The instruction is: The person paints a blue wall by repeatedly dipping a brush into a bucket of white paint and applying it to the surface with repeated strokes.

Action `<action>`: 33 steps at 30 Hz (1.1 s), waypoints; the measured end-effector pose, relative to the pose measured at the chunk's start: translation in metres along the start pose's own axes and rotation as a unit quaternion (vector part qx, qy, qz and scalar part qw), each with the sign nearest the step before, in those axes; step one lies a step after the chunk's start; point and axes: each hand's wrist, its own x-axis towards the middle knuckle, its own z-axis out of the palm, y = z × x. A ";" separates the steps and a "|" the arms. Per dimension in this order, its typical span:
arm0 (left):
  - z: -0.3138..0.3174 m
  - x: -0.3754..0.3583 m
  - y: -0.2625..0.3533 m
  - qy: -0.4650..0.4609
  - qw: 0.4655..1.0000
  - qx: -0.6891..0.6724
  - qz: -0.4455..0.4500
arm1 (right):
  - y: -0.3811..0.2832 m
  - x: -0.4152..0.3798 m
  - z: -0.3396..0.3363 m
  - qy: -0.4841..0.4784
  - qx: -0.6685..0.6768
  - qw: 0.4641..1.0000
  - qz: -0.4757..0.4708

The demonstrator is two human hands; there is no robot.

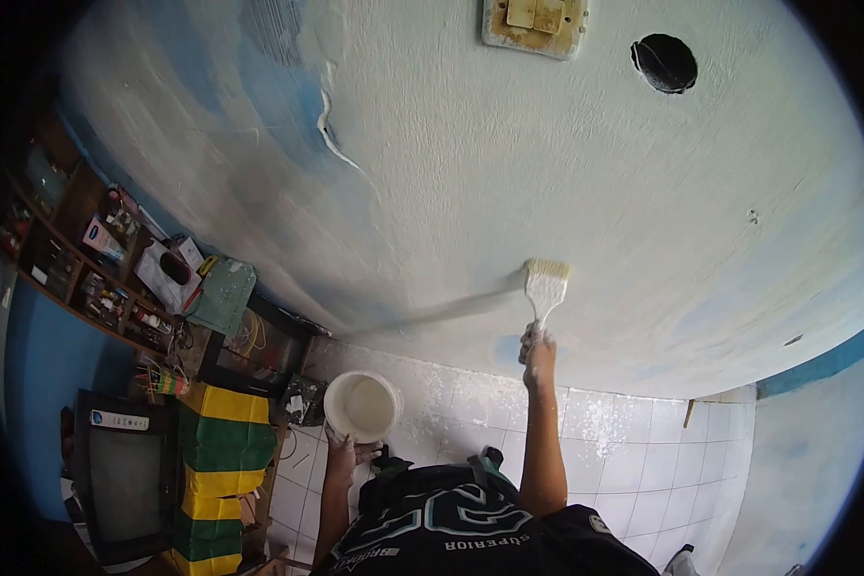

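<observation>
My right hand (538,344) is closed round the handle of a wide paintbrush (547,288), whose pale bristles point up at the white and blue wall (451,173). The brush is smeared with white paint. Lower left, my left hand (348,449) holds a white bucket (363,406) by its near side, with the fingers under and against it. Pale paint shows inside the bucket. White paint marks both hands.
Shelves with bottles (106,288) stand at the left, beside a dark-framed cabinet (259,350) and a yellow-green cloth (226,442). White spatters lie on the tiled floor (634,480). A switch plate (535,24) and a round hole (664,64) are high on the wall.
</observation>
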 end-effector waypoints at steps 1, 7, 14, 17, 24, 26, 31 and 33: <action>0.002 -0.001 0.000 0.005 1.000 0.002 0.000 | 0.021 0.005 -0.006 0.007 -0.006 1.000 0.009; -0.004 -0.008 -0.007 -0.004 1.000 -0.012 -0.015 | 0.134 0.024 -0.041 0.057 -0.106 0.991 0.065; -0.018 -0.025 -0.019 -0.021 1.000 0.001 -0.020 | 0.217 0.026 -0.096 0.041 0.005 0.953 0.299; -0.020 -0.033 -0.015 -0.005 1.000 -0.015 -0.021 | 0.210 0.027 -0.094 0.029 -0.036 0.952 0.301; -0.039 -0.028 -0.029 -0.020 0.999 -0.035 -0.020 | 0.045 0.026 -0.047 -0.025 -0.053 0.994 0.094; -0.037 -0.026 -0.024 -0.013 0.999 -0.035 -0.017 | -0.039 -0.007 -0.015 0.012 -0.109 0.987 0.115; -0.024 -0.024 -0.011 -0.021 0.998 -0.060 -0.026 | -0.134 -0.049 0.003 -0.037 -0.125 0.991 0.009; -0.021 -0.020 -0.010 -0.027 0.998 -0.060 -0.014 | -0.171 -0.070 0.016 -0.046 -0.121 0.991 -0.033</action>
